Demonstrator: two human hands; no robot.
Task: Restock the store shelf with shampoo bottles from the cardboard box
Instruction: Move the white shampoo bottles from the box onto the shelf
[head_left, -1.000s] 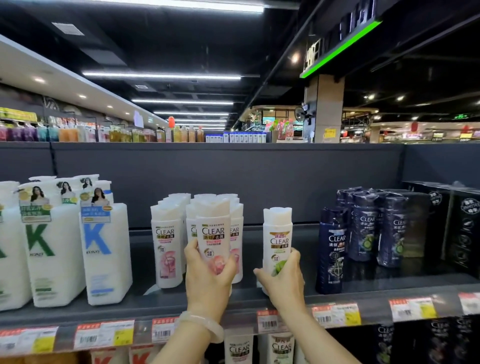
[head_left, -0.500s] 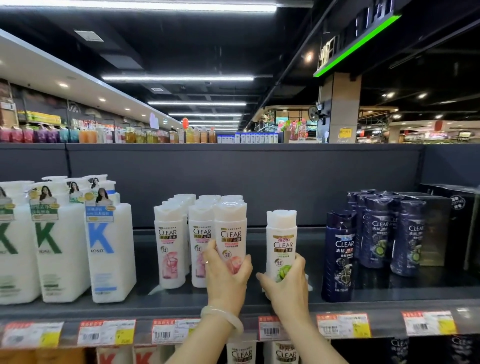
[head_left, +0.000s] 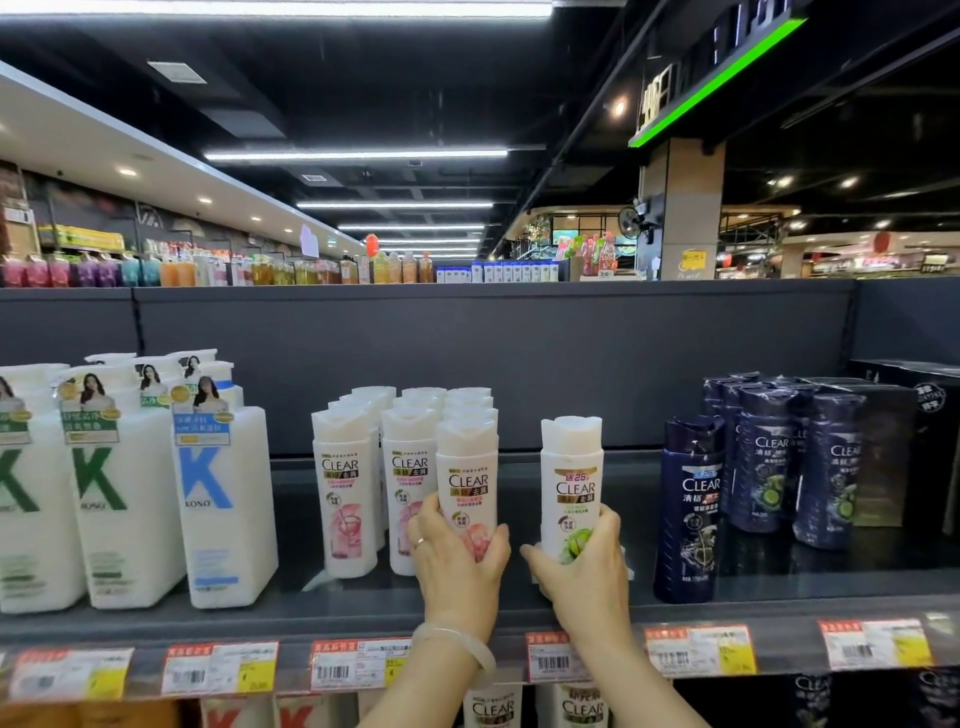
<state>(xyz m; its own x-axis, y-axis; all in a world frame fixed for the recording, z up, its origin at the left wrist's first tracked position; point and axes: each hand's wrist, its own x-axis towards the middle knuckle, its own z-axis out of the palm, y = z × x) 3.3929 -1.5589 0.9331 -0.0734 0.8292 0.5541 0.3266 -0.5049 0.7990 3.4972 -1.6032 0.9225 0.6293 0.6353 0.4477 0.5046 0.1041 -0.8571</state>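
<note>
My left hand (head_left: 457, 566) grips the base of a white CLEAR shampoo bottle with a pink label (head_left: 466, 473), upright at the front of the third row of like bottles (head_left: 345, 488). My right hand (head_left: 584, 571) grips the base of a white CLEAR bottle with a green lime label (head_left: 571, 478), standing alone on the dark shelf (head_left: 779, 608) to the right. Both bottles stand on or just above the shelf; I cannot tell which. The cardboard box is out of sight.
Large white pump bottles (head_left: 218, 493) stand at the left. Dark blue CLEAR bottles (head_left: 688, 504) and black boxes (head_left: 930, 447) fill the right. Price tags (head_left: 358, 665) line the shelf edge. More CLEAR bottles (head_left: 491, 706) sit on the shelf below.
My left hand has carried the pink-label bottle right and set it upright at the front of the third row. My right hand stays on the green-label bottle. The view has drifted slightly.
</note>
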